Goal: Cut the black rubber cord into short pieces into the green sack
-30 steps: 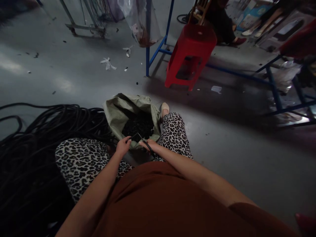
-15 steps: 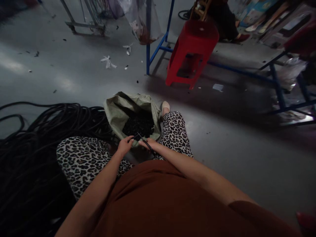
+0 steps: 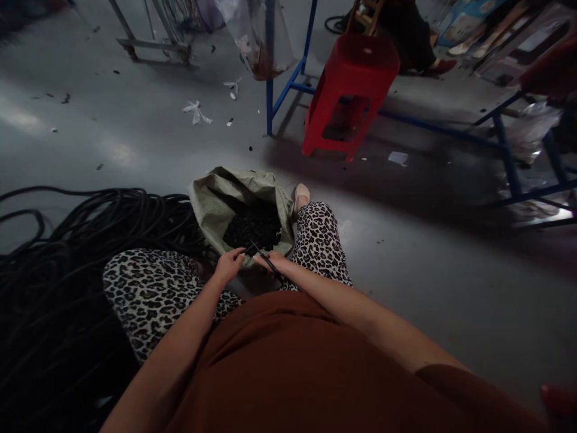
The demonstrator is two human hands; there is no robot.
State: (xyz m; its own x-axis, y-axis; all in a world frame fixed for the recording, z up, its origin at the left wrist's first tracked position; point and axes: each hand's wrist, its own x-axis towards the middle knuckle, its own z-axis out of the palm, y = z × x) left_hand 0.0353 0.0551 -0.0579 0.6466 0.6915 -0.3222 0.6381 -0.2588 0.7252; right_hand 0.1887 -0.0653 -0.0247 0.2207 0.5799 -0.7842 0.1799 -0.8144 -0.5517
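Note:
Between my knees stands a pale green woven sack [image 3: 208, 211], its mouth spread wide. Small black pieces [image 3: 255, 227] fill the part of it that shows. My left hand [image 3: 229, 264] is closed on a thin black rubber strip [image 3: 246, 249] at the sack's near rim. Just to its right, my right hand [image 3: 271, 262] grips a pair of scissors [image 3: 265, 257] with dark handles. The blades point up and left over the sack, close to the strip's end. Whether the blades touch the strip I cannot tell.
A heap of long black rubber cord [image 3: 135, 216] lies on the floor at my left. Ahead are a red plastic stool [image 3: 356, 78], a blue metal frame [image 3: 269, 108] with a hanging clear bag [image 3: 270, 48], and a wheeled rack [image 3: 155, 47]. Another person's foot [image 3: 442, 66] shows beyond the stool.
Both hands hold almost the same place and grip over the sack. The view has shifted very slightly; nothing else visibly differs.

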